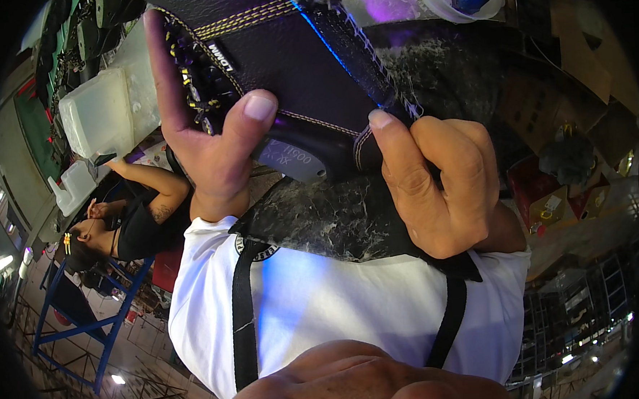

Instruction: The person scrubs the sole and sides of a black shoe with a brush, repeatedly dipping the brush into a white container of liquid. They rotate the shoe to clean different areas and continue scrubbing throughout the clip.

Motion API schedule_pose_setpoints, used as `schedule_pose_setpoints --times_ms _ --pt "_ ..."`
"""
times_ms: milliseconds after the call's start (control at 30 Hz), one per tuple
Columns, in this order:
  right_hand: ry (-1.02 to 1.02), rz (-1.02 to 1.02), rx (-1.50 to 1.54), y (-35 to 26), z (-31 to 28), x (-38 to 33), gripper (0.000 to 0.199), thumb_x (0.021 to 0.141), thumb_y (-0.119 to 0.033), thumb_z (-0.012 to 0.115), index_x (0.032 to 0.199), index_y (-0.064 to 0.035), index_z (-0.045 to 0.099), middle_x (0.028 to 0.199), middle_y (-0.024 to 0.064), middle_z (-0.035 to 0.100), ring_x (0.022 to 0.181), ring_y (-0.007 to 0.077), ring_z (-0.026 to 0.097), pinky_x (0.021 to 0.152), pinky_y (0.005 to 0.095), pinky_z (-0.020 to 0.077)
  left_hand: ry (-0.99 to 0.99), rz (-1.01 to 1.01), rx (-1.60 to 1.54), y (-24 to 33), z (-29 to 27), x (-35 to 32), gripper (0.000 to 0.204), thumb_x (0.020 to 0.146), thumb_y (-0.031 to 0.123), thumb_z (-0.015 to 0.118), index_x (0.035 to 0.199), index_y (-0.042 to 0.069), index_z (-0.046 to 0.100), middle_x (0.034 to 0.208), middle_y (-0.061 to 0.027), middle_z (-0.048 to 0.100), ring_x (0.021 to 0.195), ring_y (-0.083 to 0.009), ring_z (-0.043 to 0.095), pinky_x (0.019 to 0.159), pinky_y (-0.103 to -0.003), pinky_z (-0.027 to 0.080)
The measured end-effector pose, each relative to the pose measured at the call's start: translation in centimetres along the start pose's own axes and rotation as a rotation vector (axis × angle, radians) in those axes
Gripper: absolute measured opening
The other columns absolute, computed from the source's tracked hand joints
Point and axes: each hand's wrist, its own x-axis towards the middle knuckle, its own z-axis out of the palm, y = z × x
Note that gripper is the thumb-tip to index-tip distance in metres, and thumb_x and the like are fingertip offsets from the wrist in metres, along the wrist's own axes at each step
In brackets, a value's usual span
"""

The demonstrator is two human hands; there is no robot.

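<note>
Both hands hold one dark leather piece (284, 71) close in front of the camera. It is black, with a grainy surface, and it has lines of yellow stitching and some white stitching along its edges. It fills the upper middle of the picture and lies between the two hands.

The left hand (211, 126) is closed on the left side of the leather piece. Its thumb presses on the front face near a seam, and one long finger stretches up along the left edge, where a row of yellow and dark lacing runs. The other fingers are behind the leather, so I cannot see them.

The right hand (442, 186) is closed on the right side of the same piece. Its thumb lies on a folded edge with white stitches, and the other fingers are curled into the palm around the material. Just under the two thumbs there is a small oval grey label (296, 161) on the leather.

Below the hands a person in a white shirt (339, 307) with black straps (242, 312) stands very near; a black marbled cloth (321, 221) lies over the shoulder area. To the left, further away, another person in a black top (137, 227) sits beside a blue metal frame (87, 313). Above that person there are translucent plastic containers (102, 110).
</note>
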Motion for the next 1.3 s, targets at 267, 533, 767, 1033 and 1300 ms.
schedule_pose_setpoints --times_ms 267,533,767,1033,1300 --pt "-0.001 0.003 -0.005 0.0 0.1 -0.1 0.032 0.071 0.012 0.078 0.102 0.0085 0.076 0.091 0.0104 0.057 0.069 0.0183 0.054 0.051 0.0271 0.0419 0.009 -0.01 0.041 0.0 -0.1 0.0 0.111 0.076 0.011 0.08 0.165 0.004 0.015 0.153 -0.0192 0.046 0.135 -0.0277 0.052 0.114 -0.038 0.041" --pt "-0.004 0.001 -0.001 0.0 0.2 0.1 0.032 0.07 0.012 0.078 0.102 0.0091 0.076 0.091 0.0111 0.057 0.068 0.0191 0.053 0.051 0.0273 0.0422 0.004 -0.014 0.042 0.2 -0.1 -0.1 0.113 0.076 0.011 0.082 0.166 0.006 0.014 0.153 -0.0193 0.047 0.133 -0.0268 0.054 0.112 -0.037 0.044" --pt "-0.061 0.017 0.019 0.3 -0.3 0.2 0.035 0.071 0.01 0.077 0.106 0.0078 0.077 0.092 0.011 0.058 0.069 0.0197 0.054 0.053 0.0281 0.0429 -0.014 -0.023 -0.004 0.0 0.0 -0.1 0.113 0.077 0.011 0.083 0.166 0.005 0.014 0.151 -0.0194 0.049 0.129 -0.0267 0.057 0.11 -0.037 0.046" --pt "-0.193 0.774 0.699 5.5 -3.1 3.7 0.018 0.098 -0.008 0.066 0.108 0.0044 0.074 0.095 0.0076 0.071 0.075 0.011 0.054 0.068 0.0242 0.0424 0.018 -0.1 -0.131 1.2 3.1 0.2 0.1 0.078 0.019 0.073 0.161 0.0 0.023 0.135 -0.0271 0.058 0.113 -0.0363 0.068 0.099 -0.045 0.058" --pt "-0.334 1.113 1.243 6.3 0.4 0.3 0.021 0.096 -0.002 0.07 0.116 0.0043 0.075 0.108 0.0116 0.075 0.1 0.0152 0.069 0.093 0.0258 0.0526 -0.107 -0.075 -0.126 0.3 1.0 1.7 0.1 0.078 0.021 0.072 0.161 -0.004 0.021 0.14 -0.03 0.055 0.12 -0.0383 0.066 0.101 -0.047 0.057"
